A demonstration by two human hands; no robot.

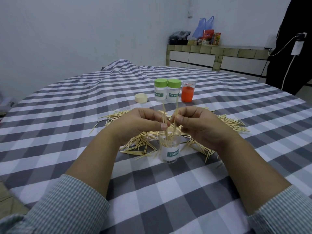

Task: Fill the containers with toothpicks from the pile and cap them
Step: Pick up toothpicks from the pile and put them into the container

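A clear open container (169,150) labelled "toothpick" stands upright in front of me, partly filled with toothpicks. Directly above its mouth, my left hand (140,123) pinches a few toothpicks (164,114) held upright, their lower tips inside the container. My right hand (197,123) pinches another few toothpicks (176,112) the same way, close beside the left. The toothpick pile (140,142) spreads on the cloth around and behind the container. A cream cap (141,98) lies loose further back.
Two clear containers with green caps (160,91) (173,92) and a clear container with an orange insert (187,92) stand in a row behind the pile. The table has a grey-white checked cloth (67,132). A counter with bags (202,48) stands at the back right.
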